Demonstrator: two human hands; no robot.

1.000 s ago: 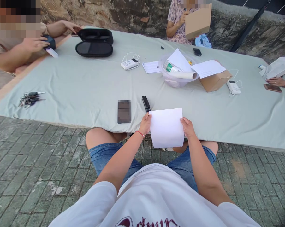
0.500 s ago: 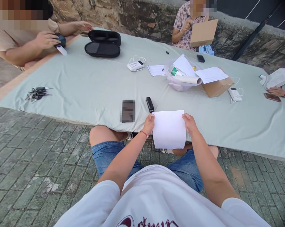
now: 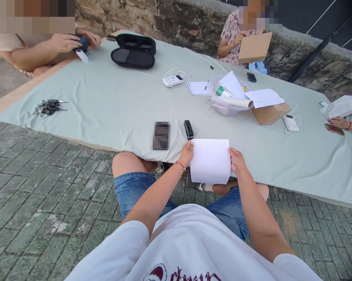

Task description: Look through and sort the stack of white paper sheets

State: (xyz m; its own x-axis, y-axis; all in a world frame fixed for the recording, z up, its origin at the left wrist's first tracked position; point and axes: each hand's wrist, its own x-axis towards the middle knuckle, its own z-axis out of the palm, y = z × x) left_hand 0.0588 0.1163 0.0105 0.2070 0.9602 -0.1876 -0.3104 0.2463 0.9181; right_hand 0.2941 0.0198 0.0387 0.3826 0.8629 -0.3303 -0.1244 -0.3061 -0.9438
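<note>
A white sheet of paper [image 3: 211, 162] is stretched between my two hands over the table's near edge, its lower part curving down past the edge. My left hand [image 3: 188, 154], with a red string at the wrist, pinches the paper's upper left side. On the opposite side my right hand [image 3: 237, 159] grips the edge with thumb and fingers. Just beyond my left hand lies a black stapler [image 3: 188, 129] on the cloth. A blurred dark flat object [image 3: 161, 136] rests to its left. Whether there is more than one sheet I cannot tell.
On the cloth-covered table [image 3: 114, 105] are keys [image 3: 50, 107], an open black case [image 3: 133, 57], a white device with a cable [image 3: 173, 80], a plastic basin [image 3: 222, 108] holding papers and a bottle, and a cardboard box [image 3: 271, 114]. Other people sit around it.
My right hand has slid slightly down the paper's right edge. The view has shifted a little. The person at the left has brought both hands together at a dark object.
</note>
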